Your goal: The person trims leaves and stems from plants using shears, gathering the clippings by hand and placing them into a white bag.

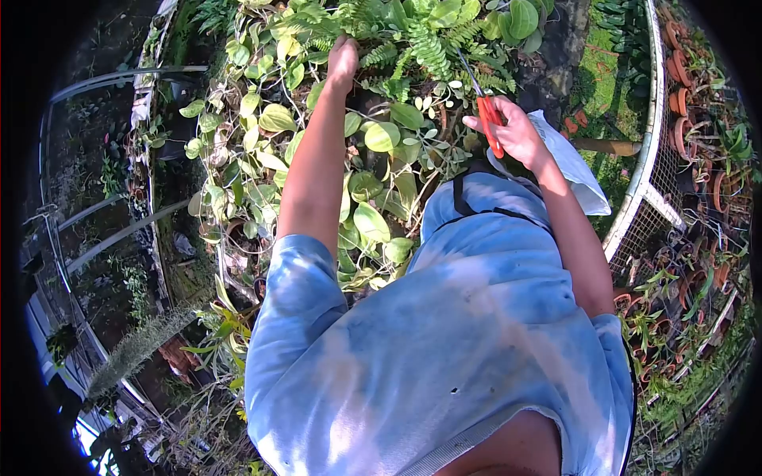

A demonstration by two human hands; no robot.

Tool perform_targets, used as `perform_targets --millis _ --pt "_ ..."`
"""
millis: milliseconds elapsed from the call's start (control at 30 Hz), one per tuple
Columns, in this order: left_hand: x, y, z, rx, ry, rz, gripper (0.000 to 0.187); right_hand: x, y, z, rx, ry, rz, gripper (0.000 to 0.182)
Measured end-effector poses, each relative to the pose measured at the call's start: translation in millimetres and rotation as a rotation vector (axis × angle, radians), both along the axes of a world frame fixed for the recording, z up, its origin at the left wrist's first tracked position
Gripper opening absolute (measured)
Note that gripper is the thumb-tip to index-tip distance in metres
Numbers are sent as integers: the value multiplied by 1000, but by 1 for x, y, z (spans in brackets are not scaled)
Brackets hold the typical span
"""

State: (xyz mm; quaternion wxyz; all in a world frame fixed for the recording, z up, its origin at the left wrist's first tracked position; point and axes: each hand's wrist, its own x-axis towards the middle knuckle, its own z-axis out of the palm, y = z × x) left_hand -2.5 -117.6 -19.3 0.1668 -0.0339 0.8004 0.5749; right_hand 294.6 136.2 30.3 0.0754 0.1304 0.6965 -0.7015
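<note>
My left hand reaches far forward into a mass of ferns and round-leaved climbing plants. Its fingers curl down into the foliage and are hidden there. My right hand is closed around red-handled scissors. The blades point up and away toward the fern fronds. A white bag or cloth hangs just beside and below the right wrist. My blue shirt fills the lower middle of the view.
A white-framed wire mesh bench runs along the right, with several terracotta pots of small plants behind it. Metal pipes and dark ground lie to the left. More potted plants sit at lower right.
</note>
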Motion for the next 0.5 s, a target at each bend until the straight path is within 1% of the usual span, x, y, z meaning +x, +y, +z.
perform_targets --millis 33,133,167,267,333,500 --pt "9 1 16 -15 -10 -1 64 0 0 1 65 -13 10 41" --pt "30 8 41 66 15 27 63 0 2 -8 87 -47 34 43" --pt "33 10 46 74 -17 12 65 0 2 -7 81 -55 39 43" --pt "21 -4 29 117 -9 18 62 3 2 1 65 -62 47 44" --pt "20 -7 26 99 6 19 61 4 2 1 45 -45 46 44" --pt "30 0 11 33 90 -36 58 8 -2 -10 -128 42 37 42"
